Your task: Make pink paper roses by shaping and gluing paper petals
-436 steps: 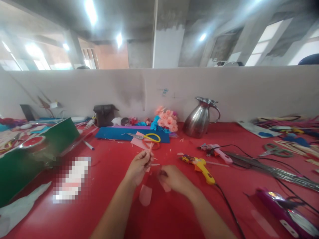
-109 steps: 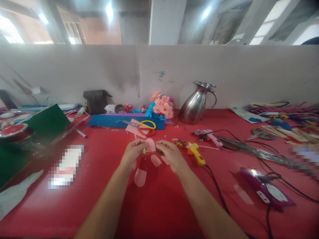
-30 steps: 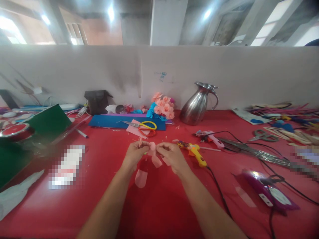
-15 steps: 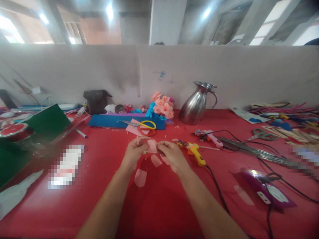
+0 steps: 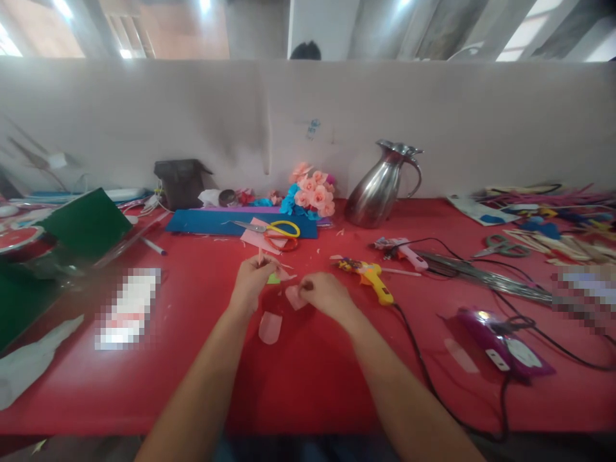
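Note:
My left hand (image 5: 251,282) is closed on a pink paper petal (image 5: 283,274), with another bit of pink paper sticking up between its fingers. A small green piece (image 5: 273,278) shows beside these fingertips. To the right, my right hand (image 5: 327,296) pinches the edge of a pink petal (image 5: 294,298) low over the red table; whether that petal touches the surface I cannot tell. A loose rounded petal (image 5: 270,328) lies on the table below the hands. Just beyond them, scissors (image 5: 267,229) with yellow and red handles rest on pink paper (image 5: 255,240).
A yellow glue gun (image 5: 378,283) and a pink one (image 5: 409,255) lie on the right, their cords running past a purple power strip (image 5: 505,346). Paper flowers (image 5: 315,192) and a steel jug (image 5: 382,186) stand by the wall. Green board (image 5: 86,224) leans left.
My hands have moved apart, the left keeping pink paper. My right hand has moved down to a petal that lay below. The view has tilted slightly downward.

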`<state>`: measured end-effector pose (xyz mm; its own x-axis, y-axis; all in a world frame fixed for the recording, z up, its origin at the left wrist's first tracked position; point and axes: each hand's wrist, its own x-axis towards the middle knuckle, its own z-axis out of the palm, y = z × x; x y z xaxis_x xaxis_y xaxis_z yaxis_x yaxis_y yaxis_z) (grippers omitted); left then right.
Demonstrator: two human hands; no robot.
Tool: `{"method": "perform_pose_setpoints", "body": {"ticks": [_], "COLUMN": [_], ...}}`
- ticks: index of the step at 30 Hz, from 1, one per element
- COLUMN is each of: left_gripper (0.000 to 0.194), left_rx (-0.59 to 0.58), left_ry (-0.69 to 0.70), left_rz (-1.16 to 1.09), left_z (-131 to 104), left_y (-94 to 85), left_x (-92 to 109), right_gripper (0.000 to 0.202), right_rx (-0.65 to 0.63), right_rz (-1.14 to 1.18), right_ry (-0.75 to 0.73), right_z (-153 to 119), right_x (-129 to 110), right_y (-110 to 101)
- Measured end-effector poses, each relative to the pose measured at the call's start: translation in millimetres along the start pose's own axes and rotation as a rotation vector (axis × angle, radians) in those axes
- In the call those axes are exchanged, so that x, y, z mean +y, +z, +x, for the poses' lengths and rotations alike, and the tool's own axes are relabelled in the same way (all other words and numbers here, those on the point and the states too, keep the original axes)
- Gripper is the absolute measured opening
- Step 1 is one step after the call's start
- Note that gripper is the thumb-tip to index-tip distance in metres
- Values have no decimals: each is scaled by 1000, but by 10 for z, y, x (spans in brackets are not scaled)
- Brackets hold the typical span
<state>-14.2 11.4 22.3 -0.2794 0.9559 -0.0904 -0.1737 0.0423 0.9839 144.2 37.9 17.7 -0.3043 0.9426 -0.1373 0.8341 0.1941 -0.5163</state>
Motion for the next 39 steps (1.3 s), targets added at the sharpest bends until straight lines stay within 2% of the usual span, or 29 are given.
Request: {"method": "perform_pose_setpoints", "body": {"ticks": [2, 5, 9, 18, 20, 23, 25, 27, 29, 33, 34, 36, 39], "left_gripper": [5, 6, 5, 13, 15, 17, 18, 19, 19, 19, 18, 15, 8], "left_rx": [3, -4, 0, -38, -37, -35, -45, -51, -59, -60, -51, -30, -24], "left_ry": [-9, -17, -38, -105, -111, -122, -125, -123, -125, -106, -97, -96, -127], "left_rz": [-6, -7, -7, 54, 45, 53, 78, 108, 125, 132, 138, 166, 273], "left_z": [2, -4, -17, 57, 58, 47, 39, 33, 33, 60, 74, 109, 175], "left_y": [-7, -8, 7, 3, 1, -1, 0, 3, 6, 17, 24, 47, 101], "left_x": [6, 15, 28, -112, -120, -119, -124, -139, -163, -228, -246, -279, -320], "right_gripper": [8, 14, 16, 15, 14, 12, 12, 14, 17, 20, 22, 29, 26], "right_rx": [-11, 25, -2, -12, -72, -235, -262, -176, -27, 220, 243, 189, 183], "right_rz": [-112, -137, -186, -168, -155, -97, -33, 34, 57, -76, -133, -208, -248], "right_ry": [11, 0, -20, -75, -79, -133, -160, -147, -88, 113, 185, 309, 324], "right_z": [-16, -31, -64, -135, -156, -187, -193, -179, -154, -123, -121, -116, -92], "right_x": [-4, -9, -27, -69, -88, -95, -67, 6, 136, 550, 666, 879, 1097], "right_y": [6, 25, 25, -30, -58, -138, -218, -320, -433, -616, -639, -656, -641]}}
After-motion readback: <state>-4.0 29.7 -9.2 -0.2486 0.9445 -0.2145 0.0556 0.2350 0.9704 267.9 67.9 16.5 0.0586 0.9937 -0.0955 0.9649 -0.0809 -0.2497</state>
